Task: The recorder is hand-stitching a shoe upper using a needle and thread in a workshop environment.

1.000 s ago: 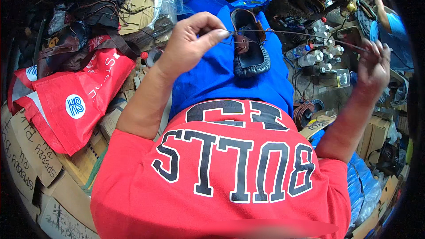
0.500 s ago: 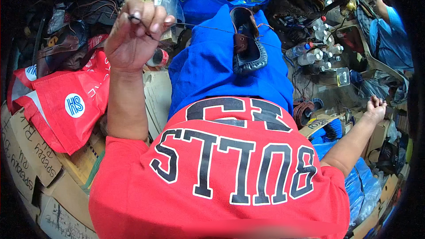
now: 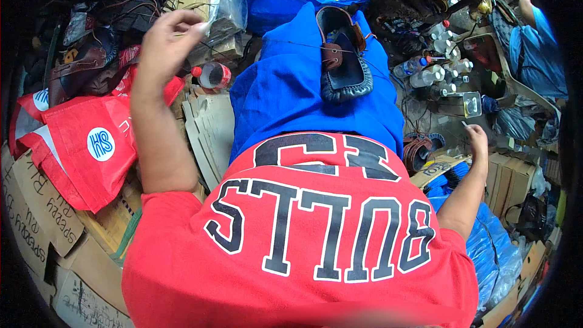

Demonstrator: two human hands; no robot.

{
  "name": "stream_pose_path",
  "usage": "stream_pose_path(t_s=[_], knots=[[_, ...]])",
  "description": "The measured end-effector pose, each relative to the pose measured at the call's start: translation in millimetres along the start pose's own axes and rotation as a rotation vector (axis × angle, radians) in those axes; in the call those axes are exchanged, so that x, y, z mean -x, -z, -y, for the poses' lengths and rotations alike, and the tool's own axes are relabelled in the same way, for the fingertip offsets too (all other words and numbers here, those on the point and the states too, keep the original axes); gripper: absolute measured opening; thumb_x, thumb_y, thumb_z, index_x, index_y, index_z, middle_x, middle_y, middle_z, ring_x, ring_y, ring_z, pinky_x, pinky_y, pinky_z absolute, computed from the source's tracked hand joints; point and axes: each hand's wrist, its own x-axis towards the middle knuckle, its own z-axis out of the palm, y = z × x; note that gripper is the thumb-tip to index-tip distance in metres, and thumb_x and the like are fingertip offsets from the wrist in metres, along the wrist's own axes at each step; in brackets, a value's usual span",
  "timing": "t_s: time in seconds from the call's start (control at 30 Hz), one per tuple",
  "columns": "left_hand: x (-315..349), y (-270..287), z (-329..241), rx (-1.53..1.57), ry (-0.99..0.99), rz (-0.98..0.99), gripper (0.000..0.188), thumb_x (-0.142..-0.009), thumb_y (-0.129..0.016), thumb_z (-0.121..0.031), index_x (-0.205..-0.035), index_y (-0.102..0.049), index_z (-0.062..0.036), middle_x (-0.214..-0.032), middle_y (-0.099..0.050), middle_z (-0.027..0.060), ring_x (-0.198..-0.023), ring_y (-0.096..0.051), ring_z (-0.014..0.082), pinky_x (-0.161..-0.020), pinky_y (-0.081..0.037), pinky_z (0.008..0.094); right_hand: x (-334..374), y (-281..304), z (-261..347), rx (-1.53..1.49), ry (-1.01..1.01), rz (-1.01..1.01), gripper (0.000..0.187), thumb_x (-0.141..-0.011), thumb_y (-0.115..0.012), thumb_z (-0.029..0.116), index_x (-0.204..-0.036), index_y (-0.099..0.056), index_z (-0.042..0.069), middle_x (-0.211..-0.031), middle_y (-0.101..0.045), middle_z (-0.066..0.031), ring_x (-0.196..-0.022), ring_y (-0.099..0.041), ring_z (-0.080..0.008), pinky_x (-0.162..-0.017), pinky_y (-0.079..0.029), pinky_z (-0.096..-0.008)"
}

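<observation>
An unfinished black and brown leather shoe (image 3: pixel 347 82), with a gathered toe seam, rests on my blue-clad lap, toe toward me. Dark thread runs out from both sides of it. My left hand (image 3: pixel 172 39) is raised to the left of the shoe, slightly blurred. Its thumb and fingers pinch together; what they hold is too small to make out. Out to the right, beside the bottles, my right hand (image 3: pixel 478 141) is closed, a small pale tip showing at its fingers that I cannot identify. Neither hand touches the shoe.
Several plastic bottles (image 3: pixel 425 78) stand at the right, near another brown shoe (image 3: pixel 419 150). A red bag (image 3: pixel 91 146) and cardboard boxes (image 3: pixel 45 206) lie at the left. A red-capped bottle (image 3: pixel 214 75) sits by my left forearm. Another person's blue-clothed limb (image 3: pixel 537 54) shows at far right.
My left hand has turned over and shifted slightly left; the thread looped on its fingers no longer shows there. My right hand has moved inward, to the left, and its fingers have closed.
</observation>
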Motion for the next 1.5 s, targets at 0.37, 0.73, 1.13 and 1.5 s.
stream_pose_path(t_s=[0.37,0.73,1.13,1.5], knots=[[-79.9,-196.8,-93.5,0.051,0.049,0.423,0.095,-0.058,-0.053,-0.085,-0.093,-0.067,0.003,-0.096,-0.066,0.0223,-0.093,-0.064,0.03,-0.083,-0.049,0.0376,80.6,-111.4,249.4,-0.02,0.618,0.12,0.035,-0.081,-0.068,0.025,-0.112,-0.064,0.008,-0.108,-0.06,-0.0108,-0.092,-0.059,-0.0236,-0.084,-0.047,-0.0326],[-78.2,-215.6,-40.1,0.383,-0.087,0.872,0.035,-0.079,-0.069,-0.031,-0.095,-0.066,0.0002,-0.086,-0.065,0.0032,-0.078,-0.057,0.01,-0.07,-0.046,0.0271,131.9,-150.7,311.9,-0.117,0.858,0.285,0.011,-0.078,-0.067,0.012,-0.087,-0.064,0.004,-0.078,-0.06,-0.0113,-0.078,-0.06,-0.0272,-0.07,-0.047,-0.0351],[-63.4,-220.2,-35.8,0.518,-0.143,0.784,0.027,-0.08,-0.071,-0.023,-0.096,-0.065,-0.0022,-0.082,-0.063,-0.0003,-0.08,-0.055,0.0077,-0.074,-0.045,0.0255,165.1,-129.0,312.7,0.117,0.989,0.316,0.01,-0.078,-0.066,0.015,-0.081,-0.064,0.006,-0.074,-0.059,-0.0117,-0.076,-0.057,-0.0307,-0.067,-0.042,-0.0401],[-60.8,-215.5,-40.4,0.29,-0.368,0.731,0.029,-0.084,-0.064,-0.023,-0.102,-0.062,-0.001,-0.1,-0.058,0.008,-0.098,-0.054,0.0181,-0.09,-0.042,0.0312,136.0,-137.3,353.3,-0.156,0.958,0.093,0.039,-0.073,-0.074,0.031,-0.103,-0.062,0.008,-0.104,-0.057,-0.0138,-0.09,-0.059,-0.0282,-0.076,-0.049,-0.0348]])
